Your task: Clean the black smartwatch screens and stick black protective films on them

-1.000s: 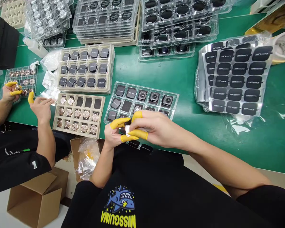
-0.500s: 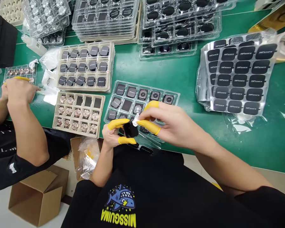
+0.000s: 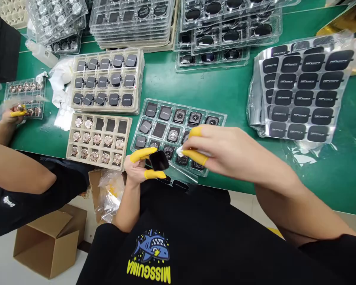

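Right hand [image 3: 222,152] has drawn away rightward from black watch body [image 3: 158,160], carrying white wipe [image 3: 180,151] pinched between yellow-capped thumb and forefinger. Left hand [image 3: 138,166] pinches watch body by edges, just in front of clear tray [image 3: 178,130], screen tilted up. Co-worker's hand [image 3: 13,114] far left of tray, at small tray [image 3: 25,95] of round watches.

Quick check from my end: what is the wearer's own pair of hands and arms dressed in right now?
Both forearms are bare; black short sleeves show at the bottom edge. The left hand wears yellow rubber finger cots on the thumb and one finger. The right hand has the same yellow cots on two fingertips. No gloves, watch or rings show. The black shirt carries a blue shark print with yellow lettering.
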A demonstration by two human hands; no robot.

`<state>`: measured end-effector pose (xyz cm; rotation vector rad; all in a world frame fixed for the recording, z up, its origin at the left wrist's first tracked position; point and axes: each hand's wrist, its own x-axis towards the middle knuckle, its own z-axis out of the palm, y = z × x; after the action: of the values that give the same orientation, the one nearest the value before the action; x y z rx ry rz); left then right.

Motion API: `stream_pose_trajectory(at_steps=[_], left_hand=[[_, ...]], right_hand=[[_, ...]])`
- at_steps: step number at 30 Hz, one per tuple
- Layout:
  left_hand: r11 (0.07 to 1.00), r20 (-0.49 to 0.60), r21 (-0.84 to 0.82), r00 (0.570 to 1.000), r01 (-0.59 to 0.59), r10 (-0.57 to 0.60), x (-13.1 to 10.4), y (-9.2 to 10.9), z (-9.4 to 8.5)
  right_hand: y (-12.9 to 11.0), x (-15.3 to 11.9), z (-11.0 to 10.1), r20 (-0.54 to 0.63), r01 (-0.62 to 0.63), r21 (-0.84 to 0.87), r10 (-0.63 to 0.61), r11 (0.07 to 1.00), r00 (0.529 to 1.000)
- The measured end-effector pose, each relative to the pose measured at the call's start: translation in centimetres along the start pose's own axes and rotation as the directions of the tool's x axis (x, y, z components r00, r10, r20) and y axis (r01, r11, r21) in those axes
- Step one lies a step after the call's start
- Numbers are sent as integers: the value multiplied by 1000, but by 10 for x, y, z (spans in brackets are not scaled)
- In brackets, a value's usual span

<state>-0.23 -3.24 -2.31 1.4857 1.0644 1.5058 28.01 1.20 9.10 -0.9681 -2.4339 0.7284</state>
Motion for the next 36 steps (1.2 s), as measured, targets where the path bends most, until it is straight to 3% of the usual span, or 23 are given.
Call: stream_pose_trajectory(at_steps=[5, 14, 22, 36], left_hand=[[992, 45, -120, 999, -26, 32, 6, 13, 5], [993, 73, -88, 994, -73, 79, 10, 21, 9], [996, 96, -28, 991, -87, 89, 11, 26, 10], [984, 208, 41, 965, -173, 161, 14, 28, 11]], right_hand=[[-9, 0, 0, -200, -21, 326, 91, 945, 976], [-19, 3, 21, -217, -64, 448, 178, 892, 960], [-19, 3, 19, -273, -58, 405, 181, 913, 945], [-13, 7, 31, -208, -13, 218, 59, 976, 976]])
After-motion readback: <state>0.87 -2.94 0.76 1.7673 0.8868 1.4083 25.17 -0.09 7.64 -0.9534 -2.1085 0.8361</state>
